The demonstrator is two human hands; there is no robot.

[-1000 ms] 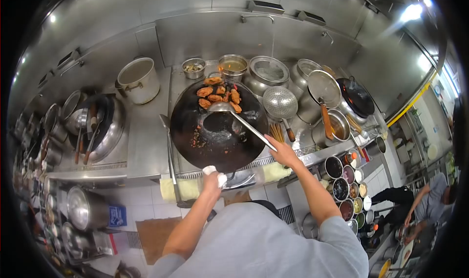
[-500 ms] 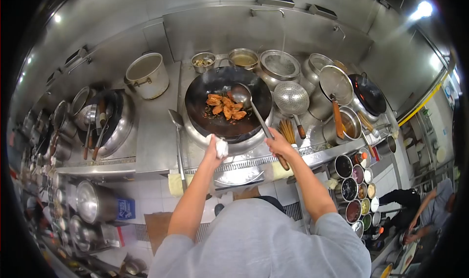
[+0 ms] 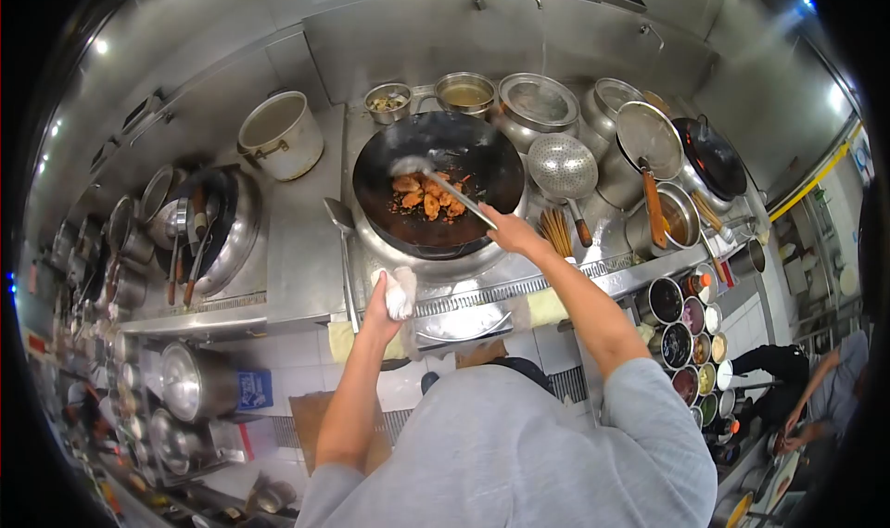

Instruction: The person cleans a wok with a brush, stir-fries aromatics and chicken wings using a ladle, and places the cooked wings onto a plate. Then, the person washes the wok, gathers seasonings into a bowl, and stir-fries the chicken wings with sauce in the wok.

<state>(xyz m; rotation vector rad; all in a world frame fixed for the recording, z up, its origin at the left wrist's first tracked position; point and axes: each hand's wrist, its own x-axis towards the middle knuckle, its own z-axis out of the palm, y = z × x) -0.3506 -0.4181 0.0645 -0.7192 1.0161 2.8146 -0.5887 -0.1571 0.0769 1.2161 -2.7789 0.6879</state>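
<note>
In the black wok (image 3: 496,162) lie several browned, orange pieces of food (image 3: 431,199) with small dark bits around them. A long-handled ladle (image 3: 454,191) reaches across the food, its bowl blurred near the wok's left side. My right hand (image 3: 508,231) is closed around the ladle's handle at the wok's front right edge. A folded white cloth (image 3: 400,293) is gripped in my left hand (image 3: 377,307), just below the wok's front rim and apart from it. Left of the wok, a long-handled spatula (image 3: 346,250) rests on the steel counter.
A perforated strainer (image 3: 563,166) and a bundle of bamboo sticks (image 3: 554,231) are at the wok's right. Pots of liquid (image 3: 464,92) stand behind, and a tall pot (image 3: 283,139) back left. Seasoning containers (image 3: 665,299) sit lower right. Another person (image 3: 834,384) works far right.
The ladle has swept left across the food, with my right hand moving left and up. My left hand with the cloth has drawn back from the wok's rim, down and left.
</note>
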